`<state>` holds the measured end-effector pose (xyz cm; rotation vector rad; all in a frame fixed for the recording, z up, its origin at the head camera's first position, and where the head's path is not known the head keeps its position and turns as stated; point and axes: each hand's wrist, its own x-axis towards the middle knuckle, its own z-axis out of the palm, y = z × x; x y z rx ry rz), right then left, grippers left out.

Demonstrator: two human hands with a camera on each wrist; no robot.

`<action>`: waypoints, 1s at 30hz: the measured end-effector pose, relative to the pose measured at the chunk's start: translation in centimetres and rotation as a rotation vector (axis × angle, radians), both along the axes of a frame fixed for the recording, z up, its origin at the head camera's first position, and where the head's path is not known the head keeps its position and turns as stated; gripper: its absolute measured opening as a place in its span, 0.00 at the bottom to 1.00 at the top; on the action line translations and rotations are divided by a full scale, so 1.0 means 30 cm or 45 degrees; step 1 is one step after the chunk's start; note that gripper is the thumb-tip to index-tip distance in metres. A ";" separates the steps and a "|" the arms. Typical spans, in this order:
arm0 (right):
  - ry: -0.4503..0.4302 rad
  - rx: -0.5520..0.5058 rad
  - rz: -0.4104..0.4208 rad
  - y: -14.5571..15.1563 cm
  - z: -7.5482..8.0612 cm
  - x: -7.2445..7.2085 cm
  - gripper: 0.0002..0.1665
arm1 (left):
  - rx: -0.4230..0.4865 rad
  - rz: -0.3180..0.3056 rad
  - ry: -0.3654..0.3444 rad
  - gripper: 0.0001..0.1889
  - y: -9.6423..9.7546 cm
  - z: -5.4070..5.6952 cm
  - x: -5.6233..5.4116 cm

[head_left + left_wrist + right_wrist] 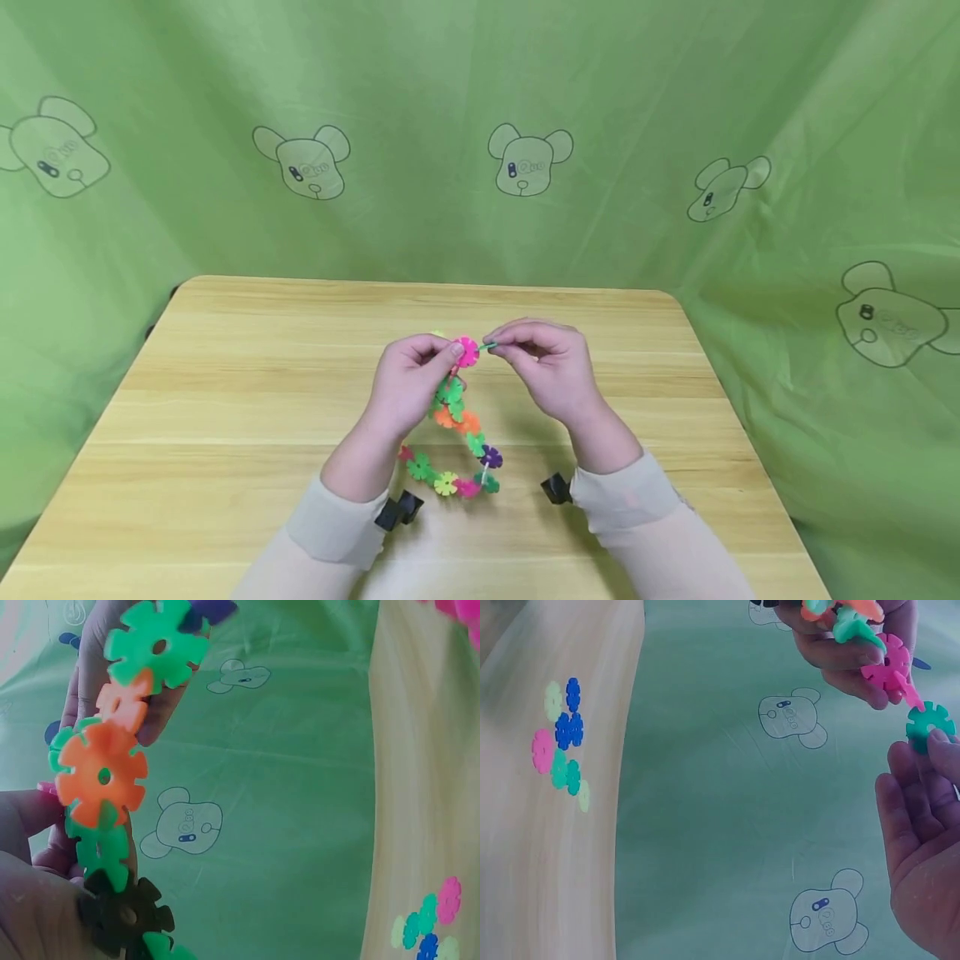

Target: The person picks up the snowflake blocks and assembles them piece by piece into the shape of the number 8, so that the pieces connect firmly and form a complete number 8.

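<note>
Over the table, my left hand [408, 379] pinches a pink notched snowflake disc [468, 352] between thumb and fingers. That disc belongs to a chain of linked discs in green, orange, purple, yellow and pink, which dangles below the hand; a green disc [421, 467] and a yellow disc [446, 483] are in its lower loop. My right hand [551, 367] pinches a single green disc [930, 726], its edge up against a pink disc [909, 690] at the chain's end. Whether the two interlock I cannot tell. In the left wrist view, an orange disc [103, 776] hangs in front of the fingers.
Several loose discs lie together on the wooden table [187, 400], among them a pink disc [543, 751] and a blue disc [573, 695]; my hands mostly hide them in the head view. Green curtain [420, 75] surrounds the table's far and side edges.
</note>
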<state>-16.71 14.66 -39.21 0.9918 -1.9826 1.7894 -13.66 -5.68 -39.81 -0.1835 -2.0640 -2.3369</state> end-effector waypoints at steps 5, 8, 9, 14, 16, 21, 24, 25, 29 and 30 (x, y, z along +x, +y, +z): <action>0.059 0.046 -0.056 -0.010 -0.016 0.003 0.11 | 0.053 0.012 -0.096 0.09 0.007 0.002 0.005; 0.106 0.064 -0.084 -0.015 -0.028 0.002 0.11 | 0.061 0.033 -0.136 0.10 0.013 -0.001 0.009; 0.117 0.070 -0.092 -0.016 -0.031 0.001 0.11 | 0.046 0.043 -0.139 0.10 0.015 -0.002 0.010; 0.137 0.083 -0.100 -0.020 -0.041 -0.001 0.11 | -0.039 0.086 -0.109 0.09 0.024 0.002 0.015; 0.111 0.070 -0.085 -0.021 -0.043 -0.002 0.10 | -0.052 0.080 -0.103 0.09 0.025 0.006 0.015; -0.143 0.012 -0.096 -0.031 -0.076 -0.021 0.15 | -0.081 0.069 -0.065 0.10 0.001 0.014 0.008; -0.399 0.107 -0.210 -0.037 -0.164 -0.069 0.21 | -0.052 0.107 -0.018 0.10 -0.026 0.025 -0.003; -0.488 0.174 -0.247 -0.040 -0.202 -0.087 0.21 | -0.030 0.120 -0.003 0.09 -0.035 0.030 -0.005; -0.688 0.579 -0.320 -0.069 -0.335 -0.136 0.20 | 0.031 0.143 0.024 0.09 -0.055 0.039 -0.005; -0.709 0.661 -0.316 -0.083 -0.356 -0.142 0.20 | 0.048 0.144 0.023 0.10 -0.057 0.041 -0.003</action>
